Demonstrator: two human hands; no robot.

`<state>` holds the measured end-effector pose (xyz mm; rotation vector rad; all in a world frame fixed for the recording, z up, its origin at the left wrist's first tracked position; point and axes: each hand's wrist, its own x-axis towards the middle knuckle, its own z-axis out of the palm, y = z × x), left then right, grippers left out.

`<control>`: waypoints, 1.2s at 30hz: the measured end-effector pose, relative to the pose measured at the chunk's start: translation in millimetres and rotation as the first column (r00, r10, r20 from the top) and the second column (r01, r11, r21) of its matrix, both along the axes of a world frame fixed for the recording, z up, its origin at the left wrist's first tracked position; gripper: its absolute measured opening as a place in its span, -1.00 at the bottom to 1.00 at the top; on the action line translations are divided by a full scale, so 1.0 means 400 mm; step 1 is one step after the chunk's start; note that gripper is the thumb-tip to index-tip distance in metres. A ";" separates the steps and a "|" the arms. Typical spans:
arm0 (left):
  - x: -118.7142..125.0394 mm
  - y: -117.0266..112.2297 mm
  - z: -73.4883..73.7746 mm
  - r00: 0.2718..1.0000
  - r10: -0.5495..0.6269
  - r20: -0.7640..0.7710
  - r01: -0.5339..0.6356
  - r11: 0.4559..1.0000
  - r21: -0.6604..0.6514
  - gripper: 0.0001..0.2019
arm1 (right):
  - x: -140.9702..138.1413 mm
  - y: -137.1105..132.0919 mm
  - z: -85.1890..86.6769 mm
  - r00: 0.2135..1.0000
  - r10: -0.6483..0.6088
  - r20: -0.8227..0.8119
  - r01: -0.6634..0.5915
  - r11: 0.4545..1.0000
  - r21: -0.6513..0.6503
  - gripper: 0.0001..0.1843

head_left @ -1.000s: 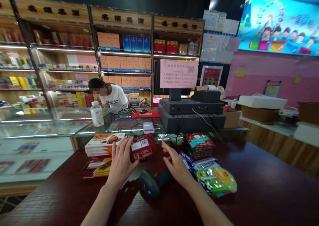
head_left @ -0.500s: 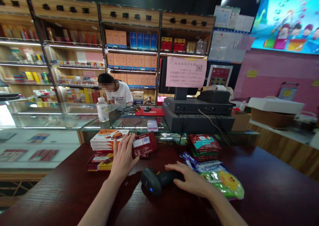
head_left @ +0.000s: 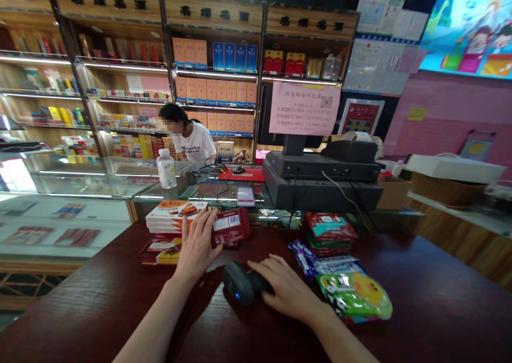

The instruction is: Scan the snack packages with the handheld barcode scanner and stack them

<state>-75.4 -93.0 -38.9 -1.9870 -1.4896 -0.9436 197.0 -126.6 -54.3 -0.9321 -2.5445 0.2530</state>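
My left hand [head_left: 197,243] lies with fingers stretched over the right side of a stack of white chocolate boxes [head_left: 168,220]. A dark red box with a barcode label [head_left: 232,227] lies beside its index finger and thumb, its left edge hidden behind the hand. Below the white boxes are red and yellow packets [head_left: 160,250]. My right hand [head_left: 282,285] is closed around the handle of a black barcode scanner [head_left: 240,283], which rests on the table with a blue light lit. Right of that hand lie a green packet with a yellow duck [head_left: 356,294] and blue-purple wrapped snacks [head_left: 306,259].
A stack of red and green packets [head_left: 330,229] sits at the table's back right. Behind are a glass counter [head_left: 192,195], a bottle [head_left: 166,170], a small card [head_left: 245,196] and a cash register [head_left: 320,184]. A person in a white shirt [head_left: 196,143] leans there.
My right hand has moved left along the scanner handle and closed around it. My left hand stays by the boxes. The view has shifted slightly.
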 end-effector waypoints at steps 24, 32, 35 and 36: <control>-0.006 0.005 -0.009 0.999 0.031 0.033 -0.031 0.999 0.019 -0.16 | 0.039 0.017 0.022 0.921 -0.219 -0.322 0.210 0.976 -0.064 -0.54; -0.003 0.001 -0.005 0.999 0.037 0.024 -0.037 0.999 0.009 -0.21 | 0.036 0.015 0.024 0.925 -0.222 -0.308 0.211 0.975 -0.069 -0.57; -0.002 0.000 -0.004 0.999 0.036 0.026 -0.036 0.999 0.009 -0.24 | 0.036 0.013 0.025 0.928 -0.214 -0.303 0.200 0.977 -0.079 -0.57; -0.001 0.000 -0.004 0.999 0.036 0.026 -0.036 0.999 0.009 -0.25 | 0.035 0.012 0.026 0.929 -0.215 -0.303 0.198 0.976 -0.085 -0.56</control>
